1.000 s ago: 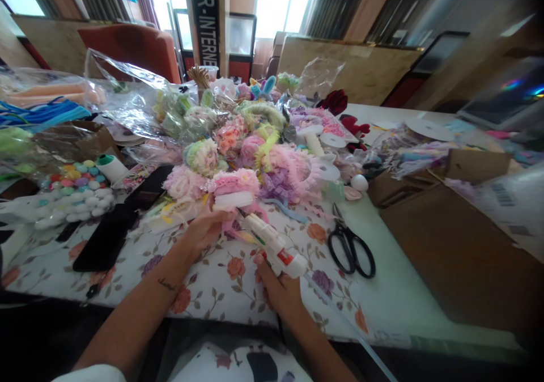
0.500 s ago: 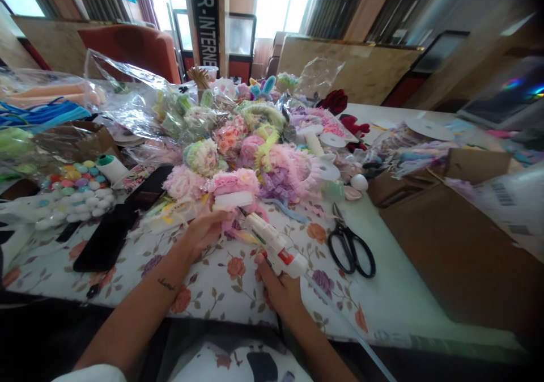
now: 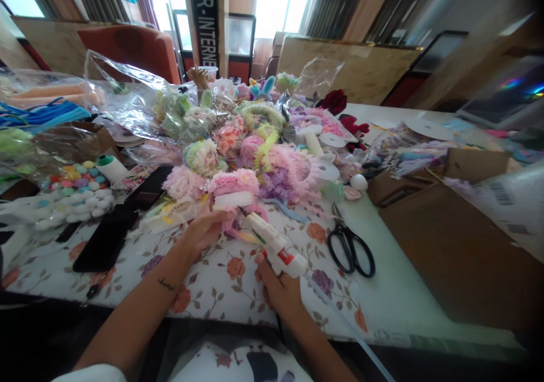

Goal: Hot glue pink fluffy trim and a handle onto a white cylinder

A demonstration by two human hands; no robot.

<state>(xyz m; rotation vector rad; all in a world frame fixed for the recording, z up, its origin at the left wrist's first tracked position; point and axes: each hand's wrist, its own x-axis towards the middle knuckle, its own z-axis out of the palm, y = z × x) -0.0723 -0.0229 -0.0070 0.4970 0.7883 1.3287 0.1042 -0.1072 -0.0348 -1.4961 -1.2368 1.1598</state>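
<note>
My right hand is wrapped round the handle of a white glue gun, and a long clear glue stick trails from its back end. The gun's dark nozzle points up and left, at the lower edge of a white strip. That strip lies along the underside of a pink frilly piece with fabric flowers. My left hand grips this pink piece by its lower left side, fingers partly hidden. Pink ribbon hangs below it, close to the nozzle.
Black-handled scissors lie right of the gun. A cardboard box stands at the right. A black phone and white pom-poms are on the left. A heap of lace, trims and plastic bags spreads behind my hands.
</note>
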